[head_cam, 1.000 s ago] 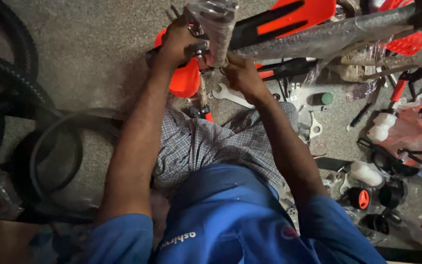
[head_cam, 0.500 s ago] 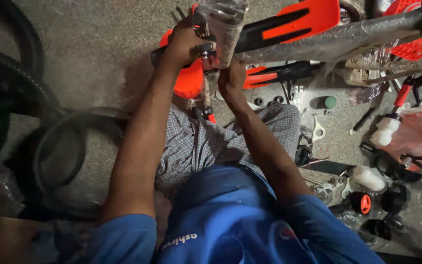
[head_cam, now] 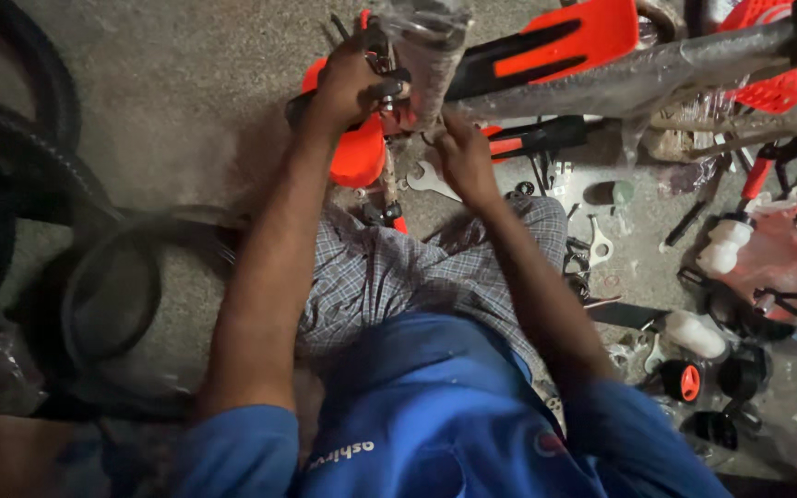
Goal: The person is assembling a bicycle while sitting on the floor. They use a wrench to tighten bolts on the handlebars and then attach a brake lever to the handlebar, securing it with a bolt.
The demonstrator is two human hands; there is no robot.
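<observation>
While the person sat on the concrete floor, the left hand was wrapped around a small metal fitting at the junction of the plastic-wrapped bicycle frame, fingers curled closed on it. The right hand pinched at the underside of the same junction, fingertips drawn together; what they held was hidden. That frame lay across the top of the view, above the knees. It looked stiff and fairly heavy, and its film wrap probably made it slippery, so the bare metal at the joint seemed the surest grip. An orange plastic guard hung just beside it; a flat wrench lay below.
</observation>
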